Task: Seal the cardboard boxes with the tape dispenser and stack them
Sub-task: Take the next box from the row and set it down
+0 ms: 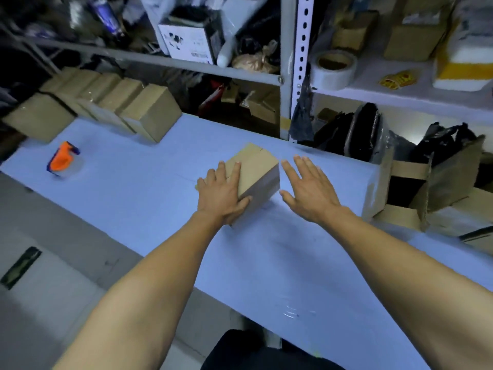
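A small cardboard box stands on the pale blue table, its top flaps closed with a visible seam. My left hand lies on the box's left side, fingers straight over the top and thumb against the near face. My right hand hovers just right of the box with fingers spread, not touching it. The orange tape dispenser lies on the table at the far left. A row of several closed cardboard boxes leans together at the back left.
Metal shelving crowded with boxes and bags runs behind the table; a tape roll sits on it. An open carton with raised flaps stands at the table's right end. Grey floor lies to the left.
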The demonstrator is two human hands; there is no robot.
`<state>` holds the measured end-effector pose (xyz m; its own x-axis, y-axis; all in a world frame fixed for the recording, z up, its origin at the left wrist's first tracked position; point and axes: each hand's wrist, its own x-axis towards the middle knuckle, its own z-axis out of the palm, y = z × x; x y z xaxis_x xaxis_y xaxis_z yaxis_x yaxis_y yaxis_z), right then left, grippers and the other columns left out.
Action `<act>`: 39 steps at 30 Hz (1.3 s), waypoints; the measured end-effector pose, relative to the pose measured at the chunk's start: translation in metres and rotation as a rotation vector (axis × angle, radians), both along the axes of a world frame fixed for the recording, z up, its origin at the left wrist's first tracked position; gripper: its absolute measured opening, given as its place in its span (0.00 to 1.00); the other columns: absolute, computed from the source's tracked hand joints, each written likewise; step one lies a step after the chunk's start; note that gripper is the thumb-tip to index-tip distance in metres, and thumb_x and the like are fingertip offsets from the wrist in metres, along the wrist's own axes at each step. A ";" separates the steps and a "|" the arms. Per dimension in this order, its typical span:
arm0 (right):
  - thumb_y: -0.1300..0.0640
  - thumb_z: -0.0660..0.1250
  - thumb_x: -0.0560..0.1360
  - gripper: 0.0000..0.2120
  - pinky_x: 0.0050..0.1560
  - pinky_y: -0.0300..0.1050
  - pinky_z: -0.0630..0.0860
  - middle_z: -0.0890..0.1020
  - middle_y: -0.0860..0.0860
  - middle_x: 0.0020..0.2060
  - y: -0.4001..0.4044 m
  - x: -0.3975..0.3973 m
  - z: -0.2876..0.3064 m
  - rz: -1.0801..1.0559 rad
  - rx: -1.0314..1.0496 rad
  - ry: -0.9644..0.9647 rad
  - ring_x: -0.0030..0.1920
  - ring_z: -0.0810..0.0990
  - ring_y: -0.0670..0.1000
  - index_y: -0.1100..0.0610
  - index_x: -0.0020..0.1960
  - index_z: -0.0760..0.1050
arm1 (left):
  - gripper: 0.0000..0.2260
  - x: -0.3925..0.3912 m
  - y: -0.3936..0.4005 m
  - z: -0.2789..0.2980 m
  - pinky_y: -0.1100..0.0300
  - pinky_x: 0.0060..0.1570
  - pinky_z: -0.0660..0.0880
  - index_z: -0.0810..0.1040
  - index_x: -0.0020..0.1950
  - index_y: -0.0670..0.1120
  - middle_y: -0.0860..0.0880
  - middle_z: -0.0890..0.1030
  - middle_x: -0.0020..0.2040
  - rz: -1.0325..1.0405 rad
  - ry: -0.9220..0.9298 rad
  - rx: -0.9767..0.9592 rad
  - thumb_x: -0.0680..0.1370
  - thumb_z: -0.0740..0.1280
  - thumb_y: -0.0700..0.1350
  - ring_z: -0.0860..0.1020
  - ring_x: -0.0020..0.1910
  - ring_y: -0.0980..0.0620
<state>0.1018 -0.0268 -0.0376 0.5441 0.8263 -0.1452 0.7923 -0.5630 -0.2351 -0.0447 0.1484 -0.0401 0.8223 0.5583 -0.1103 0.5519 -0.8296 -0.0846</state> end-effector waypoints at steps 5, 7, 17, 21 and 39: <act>0.37 0.52 0.82 0.35 0.78 0.60 0.45 0.46 0.54 0.81 0.069 -0.056 0.028 0.195 0.000 -0.157 0.81 0.44 0.57 0.49 0.82 0.42 | 0.40 -0.072 0.055 0.021 0.44 0.60 0.66 0.47 0.81 0.50 0.38 0.55 0.79 0.171 -0.031 0.068 0.77 0.60 0.66 0.66 0.67 0.37; 0.37 0.52 0.82 0.35 0.78 0.60 0.45 0.47 0.54 0.81 0.098 -0.081 0.036 0.252 0.011 -0.184 0.81 0.44 0.57 0.49 0.82 0.43 | 0.40 -0.107 0.077 0.025 0.44 0.60 0.65 0.47 0.81 0.50 0.37 0.54 0.79 0.232 -0.046 0.082 0.77 0.60 0.66 0.66 0.67 0.37; 0.39 0.51 0.83 0.32 0.77 0.61 0.48 0.50 0.57 0.81 0.259 -0.232 0.057 0.395 0.084 -0.283 0.80 0.46 0.59 0.51 0.82 0.46 | 0.40 -0.284 0.188 0.049 0.45 0.60 0.66 0.49 0.81 0.49 0.37 0.56 0.78 0.418 -0.100 0.131 0.77 0.60 0.66 0.66 0.67 0.38; 0.40 0.52 0.83 0.32 0.77 0.60 0.50 0.52 0.57 0.80 0.318 -0.289 0.060 0.466 0.127 -0.256 0.80 0.48 0.59 0.52 0.82 0.47 | 0.40 -0.333 0.235 0.053 0.44 0.62 0.65 0.49 0.81 0.50 0.38 0.55 0.79 0.462 -0.101 0.123 0.76 0.61 0.66 0.65 0.68 0.38; 0.48 0.65 0.78 0.27 0.68 0.61 0.65 0.72 0.57 0.67 0.649 -0.391 0.041 0.680 0.216 -0.149 0.69 0.67 0.61 0.56 0.74 0.66 | 0.39 -0.451 0.522 0.049 0.44 0.63 0.66 0.46 0.81 0.49 0.40 0.54 0.79 0.683 -0.013 0.097 0.77 0.61 0.64 0.65 0.70 0.37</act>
